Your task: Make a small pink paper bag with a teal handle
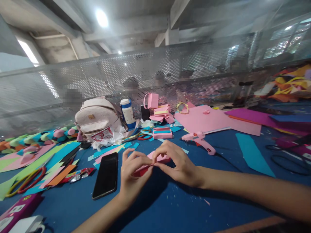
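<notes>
Both my hands meet over the blue table (170, 207) near its middle. My left hand (132, 173) is closed in a pinch on a small folded piece of pink and red paper (155, 159). My right hand (176, 161) pinches the same paper from the right, its fingertips touching those of the left. A black phone (106, 174) lies face up just left of my left hand. A pink glue gun (200, 139) rests on the table behind my right hand.
Paper strips and scraps (51, 161) cover the left side, with scissors (24, 181). A white bag (97, 118) and a bottle (127, 111) stand at the back. Large pink sheets (213, 121) and a teal strip (252, 153) lie to the right. People sit behind a perforated metal screen (170, 74).
</notes>
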`<state>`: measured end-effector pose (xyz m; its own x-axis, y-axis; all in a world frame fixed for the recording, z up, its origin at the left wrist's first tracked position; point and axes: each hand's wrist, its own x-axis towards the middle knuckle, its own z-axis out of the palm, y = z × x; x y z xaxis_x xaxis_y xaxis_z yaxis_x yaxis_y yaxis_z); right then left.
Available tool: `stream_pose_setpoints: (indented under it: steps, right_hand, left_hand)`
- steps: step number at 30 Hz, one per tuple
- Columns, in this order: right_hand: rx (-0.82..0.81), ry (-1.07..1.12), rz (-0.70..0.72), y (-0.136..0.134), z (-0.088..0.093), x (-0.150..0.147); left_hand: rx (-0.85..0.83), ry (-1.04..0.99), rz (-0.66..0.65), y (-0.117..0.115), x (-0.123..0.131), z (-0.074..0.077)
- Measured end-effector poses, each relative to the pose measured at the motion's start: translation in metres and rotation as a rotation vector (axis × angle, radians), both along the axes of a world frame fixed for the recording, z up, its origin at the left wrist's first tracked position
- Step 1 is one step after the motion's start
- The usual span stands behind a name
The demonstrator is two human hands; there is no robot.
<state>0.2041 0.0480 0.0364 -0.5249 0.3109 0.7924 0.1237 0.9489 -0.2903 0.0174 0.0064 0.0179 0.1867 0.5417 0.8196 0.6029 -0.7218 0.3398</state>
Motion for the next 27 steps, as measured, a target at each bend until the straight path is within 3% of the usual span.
stream_pose_setpoints:
  steps: [27]
  right_hand:
    - [0.004, -0.025, 0.02, -0.0002, 0.0006, 0.0004]
  left_hand:
    - [-0.017, 0.042, 0.012, -0.0002, -0.0006, 0.0004]
